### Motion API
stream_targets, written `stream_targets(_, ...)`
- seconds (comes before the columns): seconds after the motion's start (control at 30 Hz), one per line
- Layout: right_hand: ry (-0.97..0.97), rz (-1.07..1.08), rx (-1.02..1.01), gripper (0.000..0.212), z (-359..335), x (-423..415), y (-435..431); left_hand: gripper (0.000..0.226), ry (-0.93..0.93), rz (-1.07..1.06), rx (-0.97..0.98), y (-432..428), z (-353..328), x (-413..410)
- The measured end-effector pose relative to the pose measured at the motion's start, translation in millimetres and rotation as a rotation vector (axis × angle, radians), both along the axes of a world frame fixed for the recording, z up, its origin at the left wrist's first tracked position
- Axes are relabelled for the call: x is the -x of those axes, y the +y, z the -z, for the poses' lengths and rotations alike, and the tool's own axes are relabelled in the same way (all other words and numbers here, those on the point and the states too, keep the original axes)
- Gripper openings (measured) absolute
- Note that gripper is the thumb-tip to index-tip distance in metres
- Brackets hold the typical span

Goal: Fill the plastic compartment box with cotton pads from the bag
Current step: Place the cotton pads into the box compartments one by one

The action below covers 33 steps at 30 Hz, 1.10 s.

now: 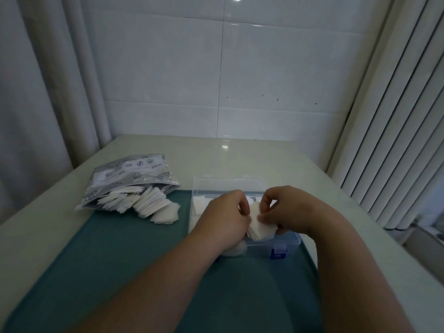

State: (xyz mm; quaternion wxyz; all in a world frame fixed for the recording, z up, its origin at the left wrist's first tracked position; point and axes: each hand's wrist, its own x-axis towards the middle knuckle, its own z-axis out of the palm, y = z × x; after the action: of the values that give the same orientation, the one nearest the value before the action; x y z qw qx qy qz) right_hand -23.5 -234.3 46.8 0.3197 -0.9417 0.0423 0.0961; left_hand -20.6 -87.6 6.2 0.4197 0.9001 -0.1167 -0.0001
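Note:
A clear plastic compartment box with a blue latch stands open on the green mat, its lid tilted back. Above the box, my left hand and my right hand together hold a stack of white square cotton pads, fingers curled around its edges. More pads lie in the box's left part. The grey printed bag lies at the left with a fan of pads spilling from its mouth onto the mat.
A green mat covers the near part of the pale table. A tiled wall rises behind, curtains hang at the left, and a ribbed white radiator stands at the right.

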Motion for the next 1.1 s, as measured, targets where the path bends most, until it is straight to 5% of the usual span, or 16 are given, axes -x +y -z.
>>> stream_targets(0.33,0.095,-0.001,0.106,0.008,3.2,-1.0,6.6,0.023,-0.160,0.035,-0.328,-3.3,-0.3,3.3)
stream_targets(0.53,0.121,-0.075,0.359,0.027,7.9,-2.6,17.5,0.019,-0.112,0.098,-0.459,-5.6,-1.8,4.3)
stream_targets(0.63,0.140,-0.092,0.361,0.024,12.8,-7.1,13.8,0.020,-0.088,0.106,-0.489,-7.9,-5.6,2.8)
stream_targets(0.83,0.192,-0.048,0.480,0.050,12.1,-11.5,13.3,0.025,-0.019,0.106,-0.463,-7.2,-4.7,-2.0)
stream_targets(1.1,0.177,0.015,0.496,0.046,22.2,-19.1,13.7,0.036,0.098,0.096,-0.581,-14.2,-7.6,-10.8)
